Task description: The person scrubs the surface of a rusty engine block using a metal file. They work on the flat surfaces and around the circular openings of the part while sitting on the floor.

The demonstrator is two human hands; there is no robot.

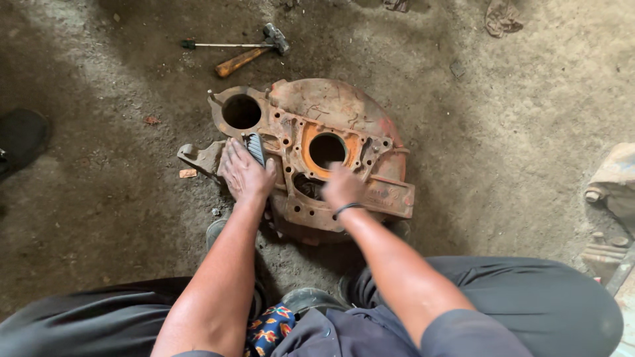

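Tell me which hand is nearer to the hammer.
Left. The left hand rests on the rusty housing at its left edge, below the hammer; the right hand lies farther right, by the central hole.
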